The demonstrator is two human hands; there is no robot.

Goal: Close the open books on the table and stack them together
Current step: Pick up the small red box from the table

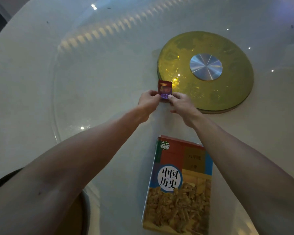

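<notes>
Head view looks down at a pale round table point(32, 78), and everything below is placed against the gold turntable base point(205, 72) with its silver hub.

The main risk is a slip. The small red booklet point(165, 89) is held only at its lower end, with most of it standing free above the fingertips. If either hand lets go too early, or the two pull unevenly, it could twist out of the grip and drop onto the glossy tabletop beside the gold base, or slide against that base's rim. A second risk lies in stacking: the booklet is far smaller than the textbook, so if set down off-centre or tilted it would probably skate across the smooth cover.

The left hand point(148, 100) and the right hand point(180, 102) meet just at the near-left edge of the gold base. Both pinch the booklet's bottom corners, the left thumb and fingers on its left side, the right ones on its right side; the remaining fingers curl in. Whether its cover is fully shut cannot be told from this angle.

The closed history textbook point(180, 184) lies flat on the table, well nearer the person than the gold base, under the line of the right forearm. No finger touches it.
</notes>
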